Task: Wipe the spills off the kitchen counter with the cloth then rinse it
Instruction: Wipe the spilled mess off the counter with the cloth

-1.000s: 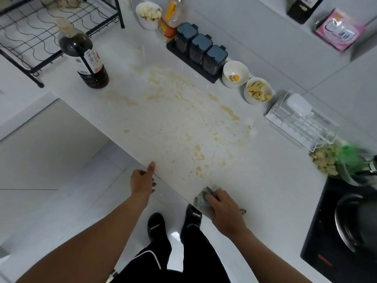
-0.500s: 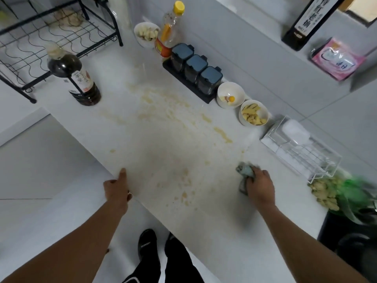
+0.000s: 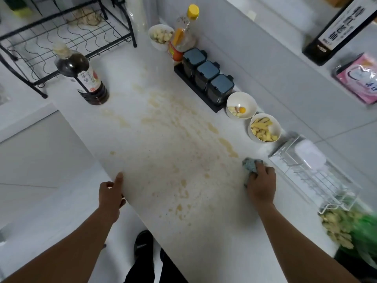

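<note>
Spill-stained counter (image 3: 142, 152) with bowls (image 3: 265, 127)

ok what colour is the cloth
Grey-blue cloth, under the right hand; seen in the head view.
</note>
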Demonstrator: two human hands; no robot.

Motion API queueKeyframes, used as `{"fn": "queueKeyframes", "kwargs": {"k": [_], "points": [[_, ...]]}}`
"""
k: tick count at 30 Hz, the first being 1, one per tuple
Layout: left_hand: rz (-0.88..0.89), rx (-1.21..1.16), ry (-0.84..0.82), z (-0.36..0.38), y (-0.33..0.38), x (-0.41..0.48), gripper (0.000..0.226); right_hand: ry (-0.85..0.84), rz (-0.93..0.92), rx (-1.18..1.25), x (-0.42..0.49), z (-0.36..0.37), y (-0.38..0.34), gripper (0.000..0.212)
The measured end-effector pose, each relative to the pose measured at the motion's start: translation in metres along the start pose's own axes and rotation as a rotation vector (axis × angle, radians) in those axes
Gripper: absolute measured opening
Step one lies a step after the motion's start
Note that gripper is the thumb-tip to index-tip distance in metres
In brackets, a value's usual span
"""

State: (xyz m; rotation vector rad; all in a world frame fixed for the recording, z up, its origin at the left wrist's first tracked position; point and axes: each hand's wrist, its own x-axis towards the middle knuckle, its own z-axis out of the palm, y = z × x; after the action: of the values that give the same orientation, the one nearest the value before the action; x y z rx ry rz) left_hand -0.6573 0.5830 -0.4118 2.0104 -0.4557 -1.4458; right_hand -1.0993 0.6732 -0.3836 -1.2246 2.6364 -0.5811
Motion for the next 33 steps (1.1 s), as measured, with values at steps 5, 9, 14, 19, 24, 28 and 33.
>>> {"fn": "queueKeyframes", "kwargs": {"k": [5,9,14,19,24,28,33], "points": [[-0.009,-0.018,-0.023,-0.001,0.0,-0.003,0.056,0.017,0.0,0.0,-0.001,0.0,0.001,0.043],[-0.022,-0.011,-0.017,-0.002,0.001,-0.004,0.059,-0.065,-0.16,-0.005,-0.01,0.0,0.002,0.041],[-0.026,-0.003,-0.03,-0.002,0.004,-0.004,0.058,-0.075,-0.275,-0.093,-0.034,0.002,0.004,0.04],[-0.028,0.015,-0.067,-0.005,0.005,-0.005,0.054,-0.077,-0.226,-0.125,-0.04,0.001,-0.005,0.042],[-0.032,0.026,-0.11,-0.009,0.005,-0.001,0.052,-0.053,-0.102,-0.1,-0.044,-0.002,-0.008,0.038],[-0.041,0.022,-0.143,-0.014,0.005,0.003,0.05,-0.144,-0.394,-0.21,-0.066,0.002,-0.013,0.04],[-0.043,0.045,-0.182,-0.017,0.005,0.009,0.048,-0.098,-0.179,-0.179,-0.077,0.001,-0.022,0.04]]}}
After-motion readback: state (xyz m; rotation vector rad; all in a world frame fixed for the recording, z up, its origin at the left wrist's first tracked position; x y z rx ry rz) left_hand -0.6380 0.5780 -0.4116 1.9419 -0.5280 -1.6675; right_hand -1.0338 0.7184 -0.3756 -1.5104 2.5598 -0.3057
